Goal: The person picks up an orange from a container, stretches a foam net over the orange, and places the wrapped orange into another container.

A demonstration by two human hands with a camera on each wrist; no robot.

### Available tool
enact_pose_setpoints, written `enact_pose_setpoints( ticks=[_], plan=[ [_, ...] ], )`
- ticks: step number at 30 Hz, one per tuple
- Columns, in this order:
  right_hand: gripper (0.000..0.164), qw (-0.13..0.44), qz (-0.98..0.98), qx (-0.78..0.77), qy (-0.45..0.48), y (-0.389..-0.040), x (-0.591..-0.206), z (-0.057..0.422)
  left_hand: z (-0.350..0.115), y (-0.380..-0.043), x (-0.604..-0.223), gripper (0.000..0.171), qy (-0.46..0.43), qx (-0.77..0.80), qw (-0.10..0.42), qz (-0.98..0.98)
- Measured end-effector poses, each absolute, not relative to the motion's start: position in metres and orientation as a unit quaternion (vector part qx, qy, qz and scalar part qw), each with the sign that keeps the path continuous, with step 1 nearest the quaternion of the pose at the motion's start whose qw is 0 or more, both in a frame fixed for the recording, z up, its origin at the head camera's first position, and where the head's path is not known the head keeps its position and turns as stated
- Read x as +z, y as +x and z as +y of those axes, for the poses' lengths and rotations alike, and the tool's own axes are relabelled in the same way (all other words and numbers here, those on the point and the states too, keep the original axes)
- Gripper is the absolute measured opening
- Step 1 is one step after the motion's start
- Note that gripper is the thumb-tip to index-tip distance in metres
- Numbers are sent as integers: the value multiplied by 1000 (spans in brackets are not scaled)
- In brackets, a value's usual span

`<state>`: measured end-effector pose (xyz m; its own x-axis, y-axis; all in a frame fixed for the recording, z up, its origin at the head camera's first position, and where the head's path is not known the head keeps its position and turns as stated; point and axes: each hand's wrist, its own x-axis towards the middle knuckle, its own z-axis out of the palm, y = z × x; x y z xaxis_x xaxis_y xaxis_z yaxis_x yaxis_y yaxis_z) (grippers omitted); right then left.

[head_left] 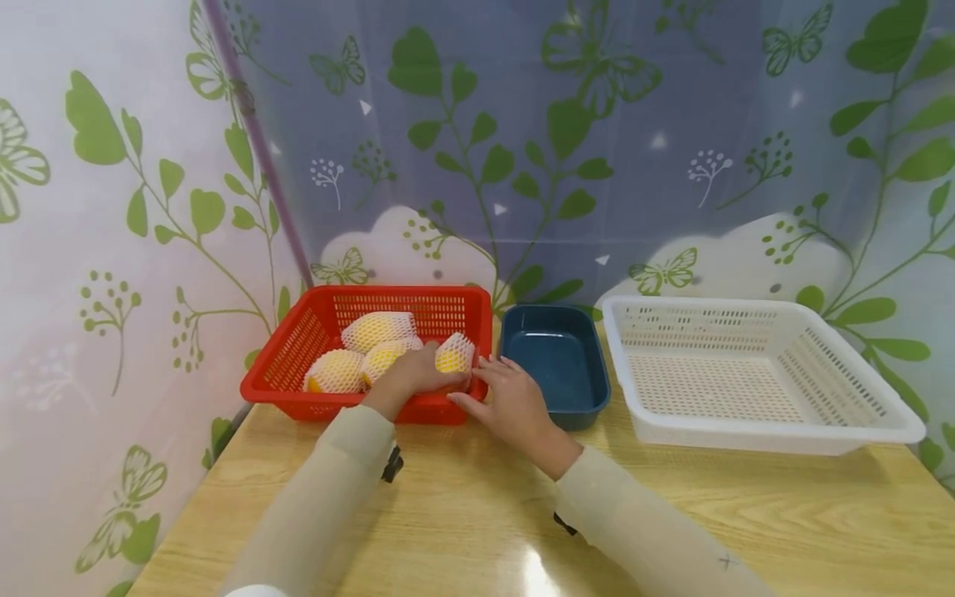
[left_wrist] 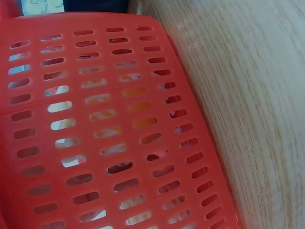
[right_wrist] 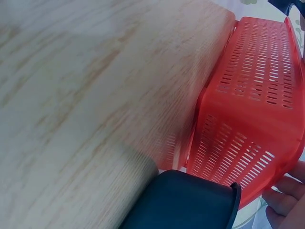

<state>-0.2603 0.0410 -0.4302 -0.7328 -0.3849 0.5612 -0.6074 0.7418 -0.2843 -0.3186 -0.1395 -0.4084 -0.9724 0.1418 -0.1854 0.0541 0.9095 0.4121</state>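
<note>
In the head view, a red basket (head_left: 298,400) holds several yellow fruits in white foam nets, among them one netted fruit (head_left: 336,372) at its left. My left hand (head_left: 414,373) reaches over the front rim and grips the netted fruit (head_left: 454,352) at the right end, its thumb in front. The far fingers are partly hidden. At the basket's front right corner rests my right hand (head_left: 515,406), with fingers extended over the rim and thumb apart from them. The left wrist view shows mostly the slotted basket wall (left_wrist: 107,140). Fingers (right_wrist: 281,202) meet the rim in the right wrist view.
A dark blue tub (head_left: 555,365) stands against the basket's right side. Right of it is a white slotted basket (head_left: 746,431). All stand on a wooden table (head_left: 462,506), with a leaf-patterned curtain (head_left: 522,166) behind.
</note>
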Motion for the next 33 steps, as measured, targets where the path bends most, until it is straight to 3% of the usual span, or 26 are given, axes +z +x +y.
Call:
enact_pose_setpoints(
  ticks=[7,14,18,33],
  plan=[
    [54,263,-898,219,277,-260,-431,41,-135,-313,-401,88,50,193,86,976],
    [54,283,-890,215,285,-258,-431,42,-131,-307,-393,59,68,160,60,983],
    [54,276,-891,221,283,-256,-431,42,-133,-302,-388,53,73,150,56,984],
    [57,150,-919,197,306,-245,-412,70,-130,-279,-379,56,92,195,20,976]
  ],
)
